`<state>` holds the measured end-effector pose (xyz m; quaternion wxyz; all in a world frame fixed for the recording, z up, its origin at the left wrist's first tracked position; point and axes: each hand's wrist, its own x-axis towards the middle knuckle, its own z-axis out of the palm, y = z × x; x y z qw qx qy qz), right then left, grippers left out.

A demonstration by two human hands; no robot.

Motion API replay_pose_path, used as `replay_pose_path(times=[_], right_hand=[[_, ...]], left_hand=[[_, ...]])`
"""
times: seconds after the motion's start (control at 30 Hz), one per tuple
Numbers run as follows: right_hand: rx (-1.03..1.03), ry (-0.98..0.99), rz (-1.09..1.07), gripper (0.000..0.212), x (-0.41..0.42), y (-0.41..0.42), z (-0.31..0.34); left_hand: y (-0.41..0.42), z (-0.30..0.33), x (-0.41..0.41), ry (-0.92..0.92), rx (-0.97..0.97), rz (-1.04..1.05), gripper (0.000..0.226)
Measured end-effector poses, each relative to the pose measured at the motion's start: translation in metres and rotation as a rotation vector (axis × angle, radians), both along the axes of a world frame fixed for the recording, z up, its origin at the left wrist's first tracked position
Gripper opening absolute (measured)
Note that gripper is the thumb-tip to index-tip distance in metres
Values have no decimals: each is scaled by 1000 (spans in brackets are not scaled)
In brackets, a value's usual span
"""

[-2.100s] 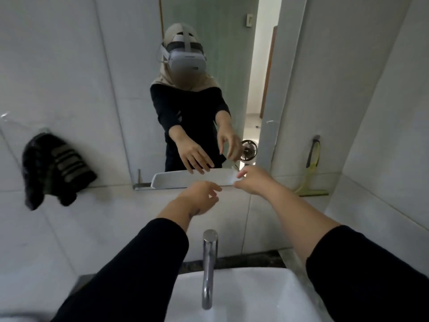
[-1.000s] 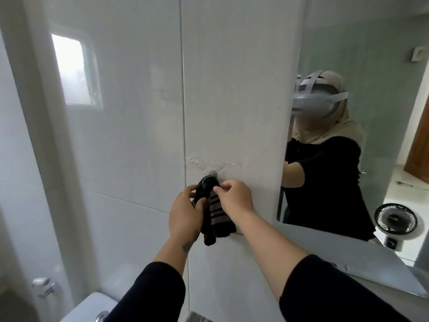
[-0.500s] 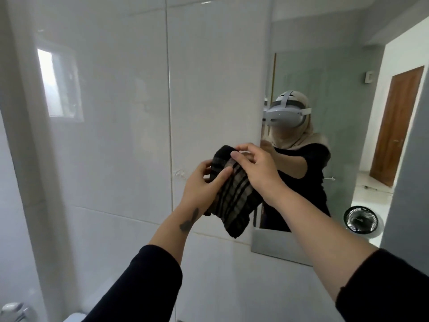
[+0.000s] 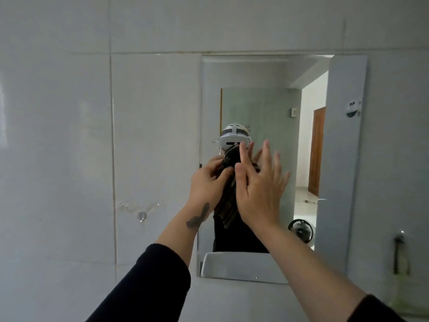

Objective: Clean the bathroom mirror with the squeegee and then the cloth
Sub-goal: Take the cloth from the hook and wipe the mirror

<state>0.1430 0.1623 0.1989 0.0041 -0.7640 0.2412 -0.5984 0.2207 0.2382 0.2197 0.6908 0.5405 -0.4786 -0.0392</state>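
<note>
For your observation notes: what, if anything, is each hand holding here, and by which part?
The left hand pinches the dark striped cloth by its bunched upper end. The right hand is spread open, holding nothing.

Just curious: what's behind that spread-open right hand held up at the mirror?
Behind the right hand hangs the dark striped cloth, pinched by the left hand; behind both is the mirror. Most of the cloth and the glass there are covered.

A home bathroom: pale glossy wall tiles point(image 4: 69, 135) surround a frameless mirror point(image 4: 343, 159), with a small white shelf point(image 4: 243, 267) below the grip.
</note>
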Motion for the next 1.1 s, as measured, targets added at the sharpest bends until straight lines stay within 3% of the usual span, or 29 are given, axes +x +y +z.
replay_pose_path(times=[0.1, 0.27, 0.47, 0.6, 0.73, 0.93, 1.1], right_hand=[[57, 32, 51, 48, -5, -5, 1], [179, -58, 334, 38, -12, -23, 13], [81, -51, 311, 45, -1, -40, 33], [-163, -13, 73, 54, 14, -47, 73], [-285, 35, -135, 58, 38, -52, 130], [-378, 5, -239, 74, 87, -48, 219], [-404, 15, -314, 82, 121, -50, 241]], left_hand=[[-10, 12, -13, -48, 3, -9, 19], [-19, 20, -16, -142, 85, -91, 33], [-16, 34, -1, -21, 85, -185, 30], [-17, 47, 21, -141, -19, 59, 38], [-31, 52, 57, -371, 76, 456, 55], [-61, 55, 84, -456, 351, 608, 81], [-77, 52, 82, -433, 374, 711, 98]])
